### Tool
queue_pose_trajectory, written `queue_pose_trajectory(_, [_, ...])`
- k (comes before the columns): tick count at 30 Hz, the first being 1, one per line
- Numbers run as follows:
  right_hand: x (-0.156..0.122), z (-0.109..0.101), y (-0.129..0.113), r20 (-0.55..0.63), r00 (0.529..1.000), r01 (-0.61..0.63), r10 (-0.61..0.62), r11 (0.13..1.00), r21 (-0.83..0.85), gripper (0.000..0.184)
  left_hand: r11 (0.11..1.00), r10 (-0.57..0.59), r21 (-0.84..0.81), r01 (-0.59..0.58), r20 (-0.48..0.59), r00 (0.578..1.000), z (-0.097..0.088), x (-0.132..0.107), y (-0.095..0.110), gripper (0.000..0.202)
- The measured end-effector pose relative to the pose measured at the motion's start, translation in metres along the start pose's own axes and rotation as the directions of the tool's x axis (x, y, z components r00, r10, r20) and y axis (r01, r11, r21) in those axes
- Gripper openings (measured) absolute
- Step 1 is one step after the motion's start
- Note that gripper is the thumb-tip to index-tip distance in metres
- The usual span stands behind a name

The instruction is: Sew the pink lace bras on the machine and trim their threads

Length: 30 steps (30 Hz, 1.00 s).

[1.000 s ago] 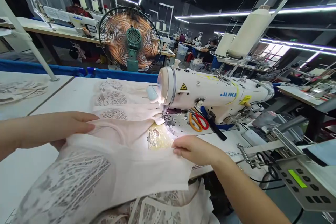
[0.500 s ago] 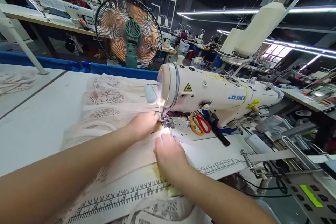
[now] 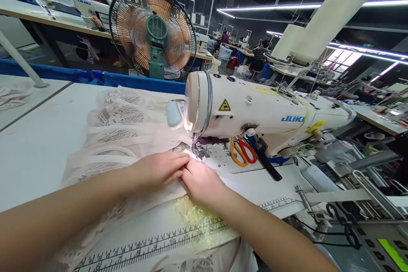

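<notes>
A white JUKI sewing machine has its lit needle area just beyond my hands. My left hand and my right hand meet in front of the presser foot, fingertips pinched together on the edge of pale fabric. Pale lace-trimmed fabric spreads over the table to the left of the machine. Which layers lie between the fingers is hidden. Under my right wrist, shiny yellowish tape covers part of the printed ruler.
Orange and red-handled scissors lie beside the machine bed, next to a black bar. Behind the table stands a large fan. Thread cones rise at right. More lace fabric hangs at the front edge. People sit farther back.
My left hand has drawn back from the needle area toward me and now touches my right hand. My right hand has shifted slightly. The view has moved a little.
</notes>
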State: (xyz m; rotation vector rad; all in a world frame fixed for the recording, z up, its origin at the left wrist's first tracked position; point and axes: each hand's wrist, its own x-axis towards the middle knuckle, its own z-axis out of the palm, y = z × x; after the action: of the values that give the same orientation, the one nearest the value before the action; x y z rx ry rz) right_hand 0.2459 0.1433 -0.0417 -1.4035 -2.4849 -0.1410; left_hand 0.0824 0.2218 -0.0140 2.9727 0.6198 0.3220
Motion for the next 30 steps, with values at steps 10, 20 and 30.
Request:
queue_pose_trajectory(10, [-0.044, -0.01, -0.008, -0.124, 0.992, 0.048, -0.03, 0.989, 0.137, 0.026, 0.997, 0.071, 0.035, -0.069, -0.065, 0.995, 0.023, -0.009, 0.001, 0.037])
queue_pose_trajectory(20, [-0.051, -0.009, -0.014, -0.168, 0.986, -0.002, 0.021, 0.994, 0.113, 0.03, 0.993, 0.048, 0.111, -0.041, -0.056, 0.997, 0.028, -0.007, -0.004, 0.036])
queue_pose_trajectory(30, [-0.048, -0.008, -0.013, -0.166, 0.985, -0.021, 0.042, 0.992, 0.121, 0.03, 0.989, 0.051, 0.142, -0.045, -0.042, 0.998, 0.021, 0.0, -0.004, 0.031])
